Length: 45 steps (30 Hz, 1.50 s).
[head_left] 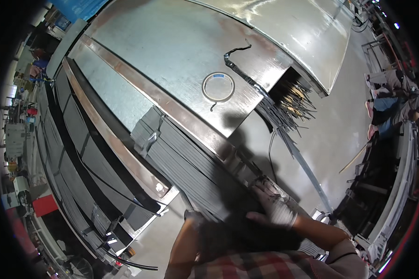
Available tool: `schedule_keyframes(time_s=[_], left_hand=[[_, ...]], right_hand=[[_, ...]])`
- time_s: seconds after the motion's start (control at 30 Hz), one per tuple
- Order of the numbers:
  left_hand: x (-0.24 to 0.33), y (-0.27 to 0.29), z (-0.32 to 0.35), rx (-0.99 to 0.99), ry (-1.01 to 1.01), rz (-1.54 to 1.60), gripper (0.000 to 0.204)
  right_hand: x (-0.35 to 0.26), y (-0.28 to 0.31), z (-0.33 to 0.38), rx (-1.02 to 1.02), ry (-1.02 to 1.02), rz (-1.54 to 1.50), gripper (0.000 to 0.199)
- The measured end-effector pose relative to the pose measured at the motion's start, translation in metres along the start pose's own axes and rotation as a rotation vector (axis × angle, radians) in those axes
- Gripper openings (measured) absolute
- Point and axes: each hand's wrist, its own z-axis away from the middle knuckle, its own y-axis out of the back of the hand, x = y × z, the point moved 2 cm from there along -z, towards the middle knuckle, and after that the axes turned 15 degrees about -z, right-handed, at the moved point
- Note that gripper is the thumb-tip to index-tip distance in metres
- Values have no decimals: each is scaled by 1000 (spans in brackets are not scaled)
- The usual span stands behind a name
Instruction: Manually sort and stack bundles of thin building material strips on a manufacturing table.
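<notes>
A long bundle of flat dark grey strips (191,162) lies in a metal channel and runs toward my body. A band ties it near its far end. My right hand (274,204), in a soiled white glove, rests against the right side of the bundle's near end. Its fingers are stretched out and the thumb stands apart. At the left side of that end is my left hand (195,216); its fingers are mostly hidden in shadow and behind the wrist. Shadow also darkens the near end of the strips.
On the metal table (163,51) lie a ring-shaped roll of tape (203,87) and a black twisted tie (237,69). More dark strips (97,162) are stacked at left between rusty rails (116,135). Thin rods (288,104) stick out beneath the tabletop. People (391,102) sit at far right.
</notes>
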Motion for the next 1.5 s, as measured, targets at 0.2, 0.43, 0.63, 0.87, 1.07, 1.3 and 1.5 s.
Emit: schedule_keyframes(time_s=[0.2, 0.43, 0.63, 0.87, 1.07, 1.3, 1.5], left_hand=[[-15, -15, 15, -123, 187, 161, 15], [0, -80, -27, -180, 172, 64, 20], [8, -112, -49, -199, 162, 31, 25], [-7, -106, -18, -200, 199, 120, 32], [25, -20, 90, -2, 285, 573, 38], [211, 234, 21, 252, -887, 442, 32], [299, 157, -32, -539, -1043, -459, 29]], right_hand=[[-6, 1, -4, 48, 80, 61, 76], [36, 28, -68, 200, 68, -290, 42], [102, -46, -162, -171, 690, -241, 51], [125, -41, -219, -475, 26, -319, 23], [49, 1, -203, -185, 31, 295, 19], [-47, 79, -138, -361, -110, 616, 23], [-115, 99, -151, -654, 14, 778, 22]])
